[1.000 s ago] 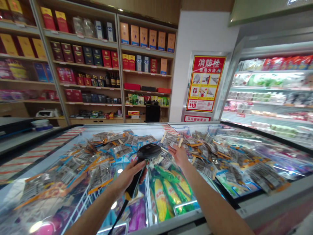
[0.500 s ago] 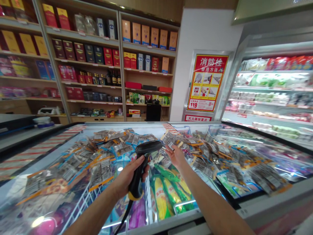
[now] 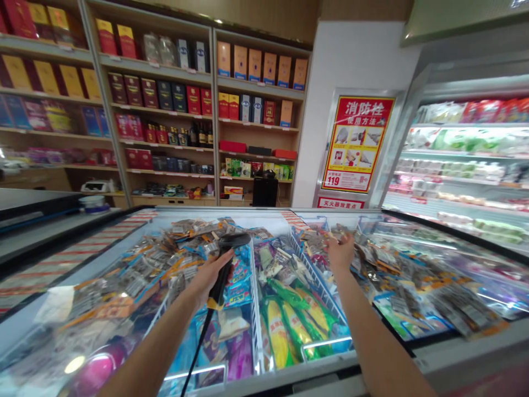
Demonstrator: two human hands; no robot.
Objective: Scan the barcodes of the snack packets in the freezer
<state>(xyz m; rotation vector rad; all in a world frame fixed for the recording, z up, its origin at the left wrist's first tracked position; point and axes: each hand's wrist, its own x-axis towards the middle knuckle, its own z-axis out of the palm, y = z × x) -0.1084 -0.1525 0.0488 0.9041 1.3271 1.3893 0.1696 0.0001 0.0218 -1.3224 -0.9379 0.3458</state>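
Note:
My left hand (image 3: 210,273) is closed around the handle of a black and yellow barcode scanner (image 3: 223,278), its head over the left heap of packets and its cord hanging down. My right hand (image 3: 341,253) is over the right heap, its fingers bent on a small clear snack packet (image 3: 335,238) that they partly hide. Similar grey-brown packets with orange and blue edges lie in a left heap (image 3: 182,248) and a right heap (image 3: 397,264) on the freezer's glass top. Between my arms, bagged corn cobs (image 3: 285,325) lie in a white wire basket (image 3: 257,336).
The chest freezer's front rim (image 3: 289,380) runs along my side. Blue bags (image 3: 239,281) lie left of the corn. Behind stand shelves of boxed goods (image 3: 163,96), a red fire-hydrant notice (image 3: 357,143) and a lit refrigerated display (image 3: 467,165). A small tub (image 3: 94,204) stands at the left.
My right hand has moved right, away from the scanner head, to the right heap. My left hand has drawn the scanner a little left and tilted it. The view has shifted slightly.

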